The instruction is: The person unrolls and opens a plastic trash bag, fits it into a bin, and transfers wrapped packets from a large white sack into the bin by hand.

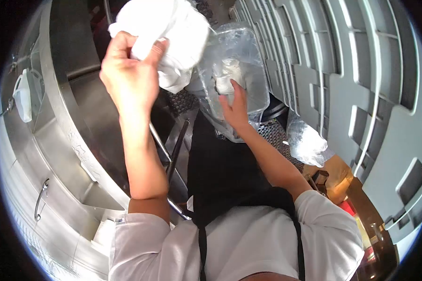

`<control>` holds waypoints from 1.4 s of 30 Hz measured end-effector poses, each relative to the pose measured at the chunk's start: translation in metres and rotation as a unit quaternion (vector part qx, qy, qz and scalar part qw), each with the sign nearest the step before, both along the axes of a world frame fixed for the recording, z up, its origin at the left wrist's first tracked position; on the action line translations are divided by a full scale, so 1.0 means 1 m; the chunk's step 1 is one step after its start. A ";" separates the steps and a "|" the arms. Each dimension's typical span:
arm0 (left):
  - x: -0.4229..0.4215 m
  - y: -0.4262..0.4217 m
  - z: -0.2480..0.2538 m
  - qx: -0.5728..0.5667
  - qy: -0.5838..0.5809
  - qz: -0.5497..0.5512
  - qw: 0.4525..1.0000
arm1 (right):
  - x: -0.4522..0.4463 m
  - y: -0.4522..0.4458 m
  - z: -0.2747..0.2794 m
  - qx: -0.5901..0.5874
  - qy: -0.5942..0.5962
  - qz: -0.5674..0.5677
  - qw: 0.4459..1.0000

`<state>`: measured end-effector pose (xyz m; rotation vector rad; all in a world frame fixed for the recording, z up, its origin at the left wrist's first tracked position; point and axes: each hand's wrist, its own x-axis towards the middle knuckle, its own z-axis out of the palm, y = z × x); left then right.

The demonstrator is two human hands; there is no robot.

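White cloth (176, 35) looms closest, pinched by the raised left hand (131, 75), probably to clear the plastic-lined tub (262, 86). The right hand's (237, 110) fingers spread beside a white bundle (229, 75) inside it; contact is unclear. Metal counter (63, 136) left, grey panelling (335, 89) right, patterned floor (273, 131) below.
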<state>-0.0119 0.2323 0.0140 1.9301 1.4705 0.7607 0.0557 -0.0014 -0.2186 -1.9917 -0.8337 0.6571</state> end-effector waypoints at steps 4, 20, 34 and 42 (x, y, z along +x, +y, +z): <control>0.018 -0.051 -0.022 -0.134 -0.075 -0.076 0.985 | 0.027 -0.046 -0.013 -0.025 0.365 -0.112 0.924; 0.051 -0.102 -0.288 -0.271 0.092 -0.172 0.943 | 0.063 -0.047 -0.094 0.020 0.696 -0.305 0.650; -0.049 -0.172 -0.222 -0.314 -0.003 -0.067 0.947 | 0.033 -0.104 -0.055 -0.198 0.138 -0.069 0.968; -0.033 0.039 -0.175 -0.095 -0.083 0.014 0.992 | 0.048 -0.004 -0.035 -0.078 0.145 -0.094 0.982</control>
